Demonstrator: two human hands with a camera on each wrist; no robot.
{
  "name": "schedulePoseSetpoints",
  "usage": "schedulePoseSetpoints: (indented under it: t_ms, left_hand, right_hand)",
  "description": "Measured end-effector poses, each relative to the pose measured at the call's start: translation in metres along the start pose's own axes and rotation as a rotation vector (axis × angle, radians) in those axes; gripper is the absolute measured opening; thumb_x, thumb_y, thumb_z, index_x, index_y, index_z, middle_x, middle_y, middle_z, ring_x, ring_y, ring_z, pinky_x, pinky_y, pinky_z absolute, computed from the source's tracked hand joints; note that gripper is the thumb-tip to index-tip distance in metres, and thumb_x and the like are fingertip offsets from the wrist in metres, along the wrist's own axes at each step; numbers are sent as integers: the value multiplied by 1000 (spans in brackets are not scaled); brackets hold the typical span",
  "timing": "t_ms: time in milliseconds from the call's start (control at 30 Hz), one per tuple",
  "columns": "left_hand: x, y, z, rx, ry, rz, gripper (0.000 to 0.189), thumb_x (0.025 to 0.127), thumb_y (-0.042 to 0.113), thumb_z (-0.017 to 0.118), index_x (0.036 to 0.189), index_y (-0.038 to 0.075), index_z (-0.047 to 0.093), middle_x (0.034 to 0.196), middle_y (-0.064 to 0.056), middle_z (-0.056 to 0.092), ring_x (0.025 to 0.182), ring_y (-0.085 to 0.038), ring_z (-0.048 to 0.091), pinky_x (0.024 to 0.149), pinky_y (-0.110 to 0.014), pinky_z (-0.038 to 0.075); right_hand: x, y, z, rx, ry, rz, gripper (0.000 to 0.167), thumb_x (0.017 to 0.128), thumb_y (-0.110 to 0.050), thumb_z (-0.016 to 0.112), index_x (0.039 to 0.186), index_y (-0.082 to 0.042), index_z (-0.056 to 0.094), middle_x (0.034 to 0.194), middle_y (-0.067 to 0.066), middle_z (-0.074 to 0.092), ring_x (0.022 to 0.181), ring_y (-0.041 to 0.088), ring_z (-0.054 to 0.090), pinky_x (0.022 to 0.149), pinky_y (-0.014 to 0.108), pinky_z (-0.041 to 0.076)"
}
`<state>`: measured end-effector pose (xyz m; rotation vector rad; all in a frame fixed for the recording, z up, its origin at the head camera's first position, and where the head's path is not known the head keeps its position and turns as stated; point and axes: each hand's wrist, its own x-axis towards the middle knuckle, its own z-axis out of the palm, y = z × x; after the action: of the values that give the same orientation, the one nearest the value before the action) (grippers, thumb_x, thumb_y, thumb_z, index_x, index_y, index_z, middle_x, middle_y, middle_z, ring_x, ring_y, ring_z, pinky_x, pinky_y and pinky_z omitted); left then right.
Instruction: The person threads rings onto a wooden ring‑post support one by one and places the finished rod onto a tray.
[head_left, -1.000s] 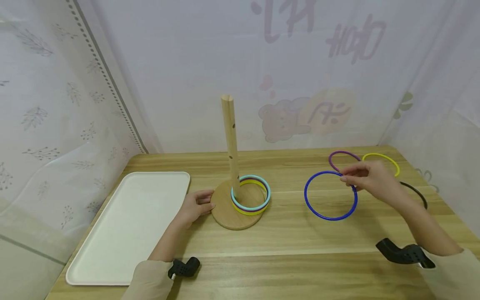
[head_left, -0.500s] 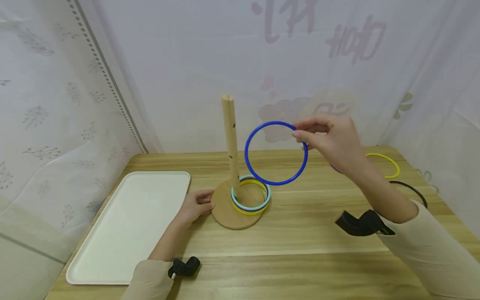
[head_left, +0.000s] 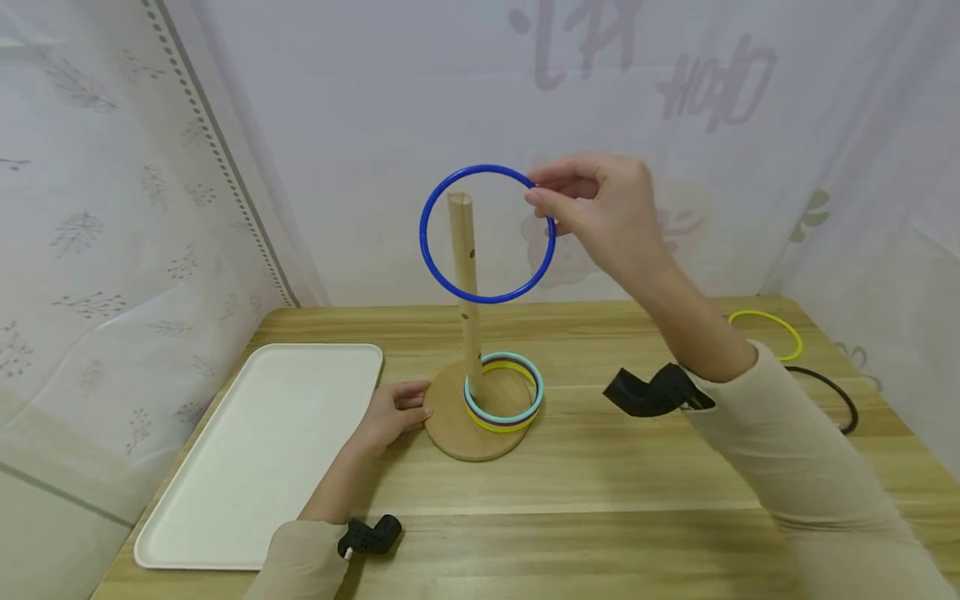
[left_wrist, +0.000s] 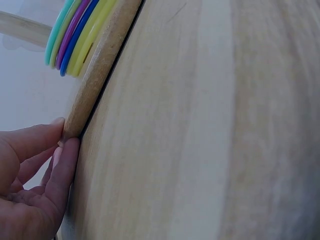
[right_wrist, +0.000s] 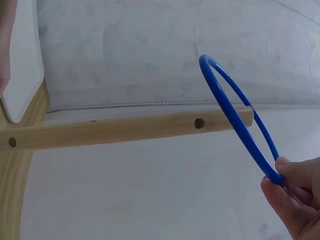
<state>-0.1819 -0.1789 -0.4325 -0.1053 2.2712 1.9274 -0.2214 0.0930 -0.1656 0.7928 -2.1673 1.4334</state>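
A wood-grain table (head_left: 600,483) fills the lower half of my head view, its pale and darker bands running crosswise. To its left hangs a white curtain (head_left: 112,250) printed with grey leaf sprigs; behind it I see a pale backdrop (head_left: 375,167) with faint mauve lettering and a pinkish cartoon figure.

Reading from the left, a white tray (head_left: 262,450) with rounded corners lies flat on the table. Beside it, the left hand (head_left: 390,414) pinches the edge of a round wooden base (head_left: 453,425), thumb and fingers clamped on the rim in my left wrist feed. From the base rises an upright wooden post (head_left: 471,333) marked with small dark holes. A stack of rings (head_left: 502,424), turquoise on top with purple, blue and yellow below, circles its foot.

In the air at the post's upper end is a thin, glossy blue ring (head_left: 491,299), tilted, the tip showing inside its circle; I cannot tell whether it is threaded on. The right hand (head_left: 603,204) has thumb and fingertips clamped on the ring's right side.

Farther right, a yellow ring (head_left: 765,314) lies near the back of the table, with a black ring (head_left: 853,410), partly hidden by the sleeve, just in front.
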Motion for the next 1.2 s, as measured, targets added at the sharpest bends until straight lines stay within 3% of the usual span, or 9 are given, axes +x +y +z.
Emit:
schedulePoseSetpoints:
  t_ms: [200,333,500,967,1200]
  left_hand:
    - [1,1,1,-4,2,-8,47,83,-10,61,128,-8,47,116,-24,51,104,-27,51,75,-25,55]
    - [2,1,1,-11,5,-9,47,82,-10,61,128,-8,47,115,-24,52,102,-26,51,74,-25,55]
    - [2,1,1,-10,3,-7,48,82,-10,61,128,-8,47,115,-24,53,102,-25,52,74,-26,55]
    - [1,0,0,-21,-13,-4,49,83,-9,61,129,-9,45,117,-26,51,103,-26,52,75,-26,55]
    - [0,0,0,-22,-22,0,50,83,-9,61,130,-10,44,118,-27,50,104,-27,52,75,-28,55]
  right_hand:
    - [-2,29,6,-33,-67,126,18,82,-13,70,94,0,70,77,11,67,66,13,63,57,25,56]
    - [-14,52,9,-51,-134,252,18,83,-12,69,94,1,70,77,11,67,65,13,62,55,25,56]
    - [-31,78,19,-49,-241,387,20,84,-12,68,97,2,69,81,12,68,67,15,63,58,33,57]
    - [-73,136,48,-133,-436,501,16,83,-13,69,94,-1,71,83,11,68,71,24,63,51,29,56]
    - [-87,157,60,-126,-436,503,11,81,-9,71,87,-1,72,74,8,68,62,15,61,58,43,57]
